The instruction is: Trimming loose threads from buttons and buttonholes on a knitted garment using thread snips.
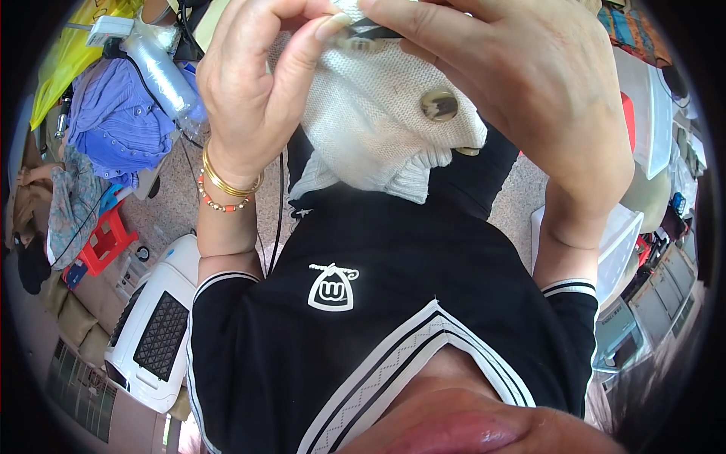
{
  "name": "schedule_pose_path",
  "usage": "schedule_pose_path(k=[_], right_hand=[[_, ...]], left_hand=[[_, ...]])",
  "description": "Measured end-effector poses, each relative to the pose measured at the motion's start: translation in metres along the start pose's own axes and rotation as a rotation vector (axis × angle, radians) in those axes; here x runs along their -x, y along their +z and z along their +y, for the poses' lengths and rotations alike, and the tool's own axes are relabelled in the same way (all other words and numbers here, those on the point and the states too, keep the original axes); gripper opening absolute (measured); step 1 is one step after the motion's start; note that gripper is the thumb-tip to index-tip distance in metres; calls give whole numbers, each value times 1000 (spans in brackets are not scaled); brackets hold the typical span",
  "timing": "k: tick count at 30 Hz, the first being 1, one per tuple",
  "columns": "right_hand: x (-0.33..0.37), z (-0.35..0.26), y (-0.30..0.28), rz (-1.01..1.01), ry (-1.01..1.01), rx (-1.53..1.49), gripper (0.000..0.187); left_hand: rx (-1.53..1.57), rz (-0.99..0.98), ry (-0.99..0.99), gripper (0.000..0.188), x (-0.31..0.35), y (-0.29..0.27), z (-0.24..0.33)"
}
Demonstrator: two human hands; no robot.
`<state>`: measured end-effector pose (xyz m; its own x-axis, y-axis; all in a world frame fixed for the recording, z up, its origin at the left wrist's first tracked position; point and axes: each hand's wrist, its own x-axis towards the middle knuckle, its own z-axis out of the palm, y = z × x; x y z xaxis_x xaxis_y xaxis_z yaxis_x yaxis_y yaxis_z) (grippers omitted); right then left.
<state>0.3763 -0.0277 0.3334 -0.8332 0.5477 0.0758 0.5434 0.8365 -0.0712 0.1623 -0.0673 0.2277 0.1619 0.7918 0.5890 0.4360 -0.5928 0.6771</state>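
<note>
A cream knitted garment (363,113) with large brown-and-cream buttons lies over my lap, its ribbed edge toward me. One button (439,104) faces up on the right of the knit. At the top edge, my left hand (261,83) is closed, thumb and forefinger pinching the knit beside another button (361,45). My right hand (522,83) is closed with its fingers reaching toward the left fingertips. Between the two hands shows a slim dark tool (378,32), seemingly held by the right; its kind is unclear and the upper part is cut off.
Purple clothing (121,113) and a clear plastic-wrapped roll (162,76) lie at the left. Below them stand a red stool (110,238) and a white machine (155,333). Another person (72,197) sits far left. Clear plastic bins (650,113) stand at the right.
</note>
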Motion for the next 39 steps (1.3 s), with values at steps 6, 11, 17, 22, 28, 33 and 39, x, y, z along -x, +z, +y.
schedule_pose_path(k=[6,11,17,22,28,33,39], right_hand=[[-2,1,-11,9,-20,-29,29],[0,4,-6,46,-54,-25,29],[-1,3,-8,31,-37,-2,28],[-9,-3,-22,-134,56,-87,31],[-16,-10,-15,-179,50,15,33],[-6,-9,-16,-77,86,-20,29],[26,13,57,493,192,-537,44]], left_hand=[[-33,23,25,10,6,3,-4],[248,118,-223,13,18,8,-1],[231,134,-203,12,20,12,1],[208,110,-213,12,17,11,3],[220,101,-216,12,17,10,0],[296,96,-182,14,12,8,-10],[133,319,-241,34,-27,6,-37]])
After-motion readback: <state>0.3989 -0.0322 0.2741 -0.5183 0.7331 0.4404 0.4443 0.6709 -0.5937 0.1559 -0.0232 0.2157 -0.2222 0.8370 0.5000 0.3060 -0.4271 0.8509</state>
